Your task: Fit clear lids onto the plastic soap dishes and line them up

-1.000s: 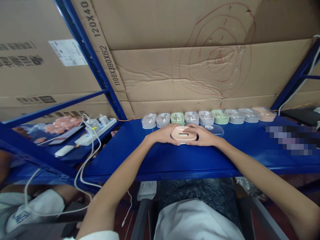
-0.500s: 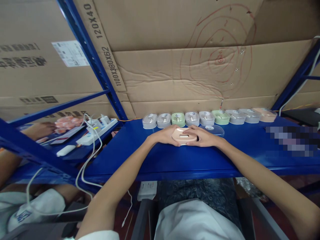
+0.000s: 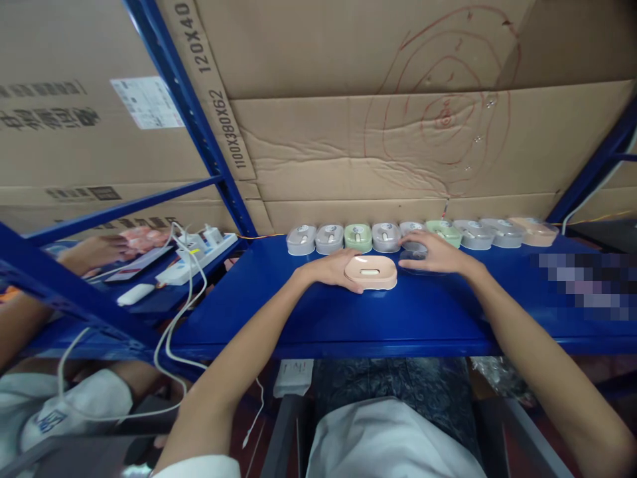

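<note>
A pink oval case [image 3: 371, 271] lies on the blue shelf [image 3: 348, 318] in front of me. My left hand [image 3: 329, 268] grips its left end. My right hand [image 3: 434, 253] rests a little to the right, fingers spread over a clear plastic lid [image 3: 414, 255] that it mostly hides. Behind both hands, a row of several small lidded cases [image 3: 385, 236] in grey, green and pink stands along the cardboard wall.
Large cardboard boxes [image 3: 398, 119] close the back. A blue upright post [image 3: 199, 126] rises at the left. On the neighbouring shelf lie a white power strip [image 3: 196, 255] with cables, and another person's hand [image 3: 99, 251] reaches there.
My right hand has let go of the pink case and moved back and right onto the clear lid. My left hand stays on the case.
</note>
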